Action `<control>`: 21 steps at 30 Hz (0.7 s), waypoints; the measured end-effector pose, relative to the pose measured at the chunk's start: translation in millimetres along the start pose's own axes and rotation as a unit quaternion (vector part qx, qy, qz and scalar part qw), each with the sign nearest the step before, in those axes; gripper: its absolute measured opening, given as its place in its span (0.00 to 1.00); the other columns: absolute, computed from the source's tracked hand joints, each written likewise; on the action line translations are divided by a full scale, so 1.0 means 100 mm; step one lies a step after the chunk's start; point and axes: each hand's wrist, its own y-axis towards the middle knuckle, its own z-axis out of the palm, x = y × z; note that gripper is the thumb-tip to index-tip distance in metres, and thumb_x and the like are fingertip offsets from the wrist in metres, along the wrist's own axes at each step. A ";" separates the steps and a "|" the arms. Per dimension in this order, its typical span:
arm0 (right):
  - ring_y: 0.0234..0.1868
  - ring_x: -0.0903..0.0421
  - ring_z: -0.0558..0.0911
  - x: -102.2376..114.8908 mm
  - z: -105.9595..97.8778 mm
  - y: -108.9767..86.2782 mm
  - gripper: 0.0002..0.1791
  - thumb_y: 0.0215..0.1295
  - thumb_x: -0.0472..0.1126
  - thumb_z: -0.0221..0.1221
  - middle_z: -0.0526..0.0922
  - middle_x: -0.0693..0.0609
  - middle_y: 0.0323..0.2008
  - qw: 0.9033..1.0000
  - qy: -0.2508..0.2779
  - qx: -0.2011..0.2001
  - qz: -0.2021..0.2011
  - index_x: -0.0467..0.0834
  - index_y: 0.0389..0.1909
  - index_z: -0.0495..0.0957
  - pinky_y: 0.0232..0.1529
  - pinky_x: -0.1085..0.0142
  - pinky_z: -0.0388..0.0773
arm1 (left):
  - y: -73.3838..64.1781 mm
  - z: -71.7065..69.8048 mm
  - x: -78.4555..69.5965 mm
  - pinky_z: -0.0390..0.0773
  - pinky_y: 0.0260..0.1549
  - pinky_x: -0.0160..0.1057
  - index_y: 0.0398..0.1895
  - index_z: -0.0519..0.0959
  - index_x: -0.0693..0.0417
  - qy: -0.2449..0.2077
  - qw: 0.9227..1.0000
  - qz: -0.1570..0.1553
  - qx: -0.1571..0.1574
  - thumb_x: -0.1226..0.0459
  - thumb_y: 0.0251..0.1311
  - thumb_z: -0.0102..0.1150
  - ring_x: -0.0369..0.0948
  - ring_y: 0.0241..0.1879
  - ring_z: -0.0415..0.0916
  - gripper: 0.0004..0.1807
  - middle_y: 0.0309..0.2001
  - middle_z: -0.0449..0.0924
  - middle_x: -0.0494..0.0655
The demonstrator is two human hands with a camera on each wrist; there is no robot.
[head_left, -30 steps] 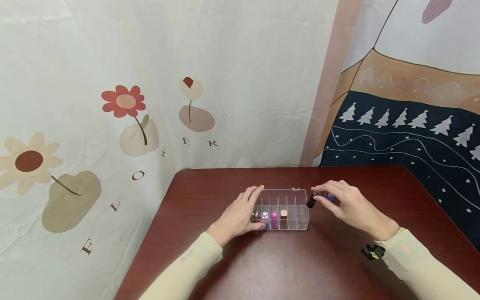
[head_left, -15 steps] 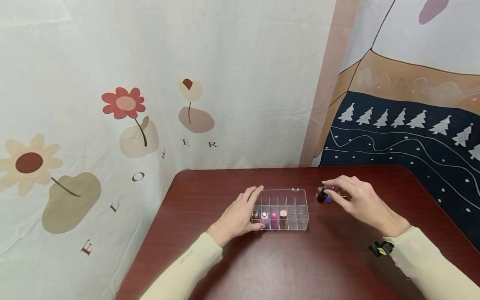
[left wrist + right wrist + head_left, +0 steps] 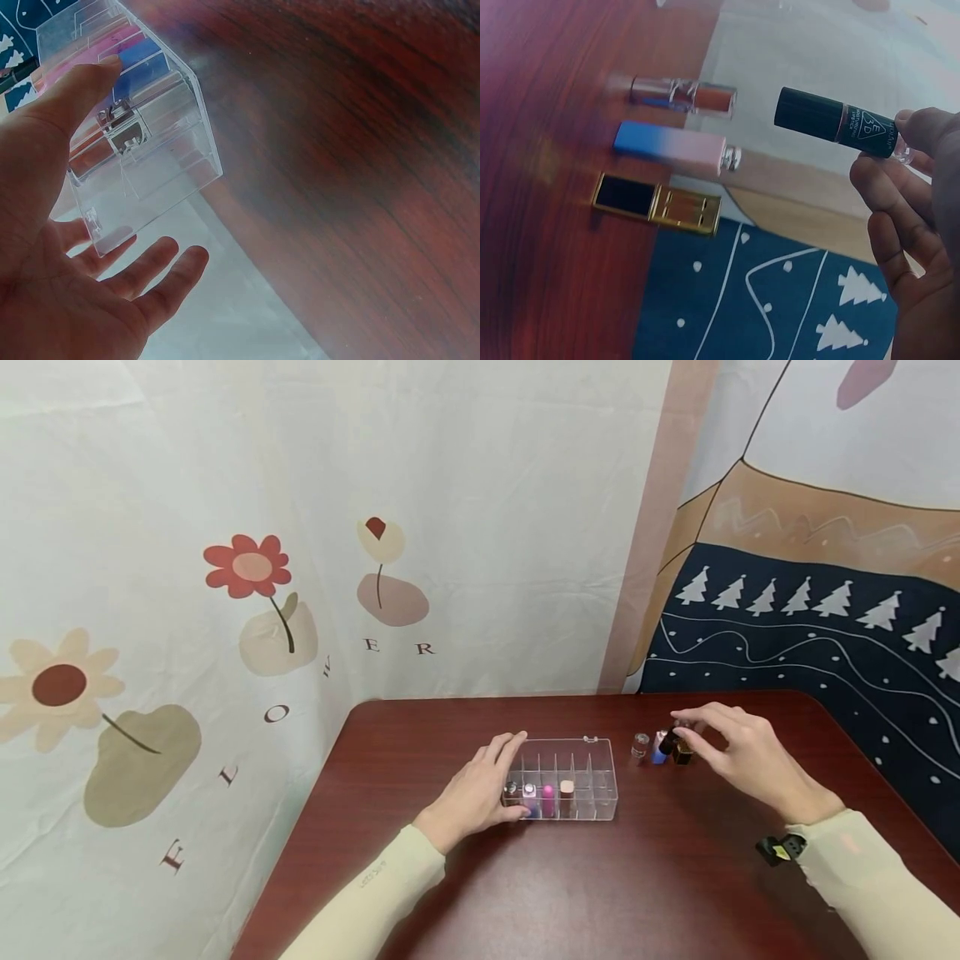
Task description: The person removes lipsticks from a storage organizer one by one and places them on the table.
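Your hands work apart: the left hand (image 3: 474,789) holds the clear box (image 3: 608,805) between thumb and fingers; the right hand (image 3: 750,758) pinches the black lipstick (image 3: 817,118) by its upper end, above the desk (image 3: 570,885) near three standing tubes (image 3: 673,147). It looks light, stiff and slick; gripping nearer mid-barrel should steady it.

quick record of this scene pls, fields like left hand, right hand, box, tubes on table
left hand: the left hand holds the left end of the clear box
right hand: the right hand pinches a black tube by one end, tilted
box contents, left to right: dark tube, pale-topped blue tube, magenta tube, pale-capped brown tube
upright on table, left to right: clear tube, blue-and-pink tube, gold-and-black tube
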 end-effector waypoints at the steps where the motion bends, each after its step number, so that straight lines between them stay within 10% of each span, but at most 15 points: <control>1: 0.39 0.52 0.89 -0.01 -0.01 -0.01 0.32 0.90 0.66 0.56 0.97 0.49 0.50 1.000 -0.002 0.001 0.003 0.43 0.58 0.93 0.50 0.77 0.81 | 0.00 0.00 0.00 0.86 0.76 0.53 0.97 0.52 0.51 -0.001 1.000 0.000 0.000 0.42 0.60 0.90 0.58 0.77 0.79 0.72 0.87 0.66 0.57; 4: 0.40 0.50 0.90 -0.05 -0.04 -0.03 0.16 0.80 0.48 0.75 0.97 0.48 0.50 1.000 -0.010 0.003 0.016 0.43 0.59 0.93 0.54 0.83 0.79 | 0.00 0.00 0.00 0.85 0.77 0.53 0.97 0.52 0.51 -0.001 1.000 -0.001 0.001 0.42 0.60 0.90 0.58 0.78 0.78 0.72 0.87 0.66 0.57; 8: 0.43 0.48 0.92 -0.09 -0.07 -0.07 0.29 0.54 0.28 0.85 0.97 0.46 0.51 0.999 -0.024 0.006 0.038 0.43 0.58 0.93 0.63 0.91 0.69 | 0.00 -0.01 -0.01 0.85 0.77 0.53 0.97 0.52 0.51 -0.002 1.000 -0.001 0.001 0.42 0.60 0.90 0.58 0.78 0.78 0.71 0.87 0.66 0.56; 21: 0.44 0.46 0.92 -0.26 -0.13 -0.14 0.27 0.55 0.26 0.84 0.98 0.44 0.49 0.997 -0.036 -0.010 0.064 0.40 0.57 0.94 0.63 0.95 0.65 | 0.00 -0.02 -0.01 0.86 0.76 0.54 0.97 0.52 0.51 -0.004 1.000 -0.003 0.002 0.42 0.60 0.90 0.58 0.78 0.79 0.71 0.87 0.67 0.57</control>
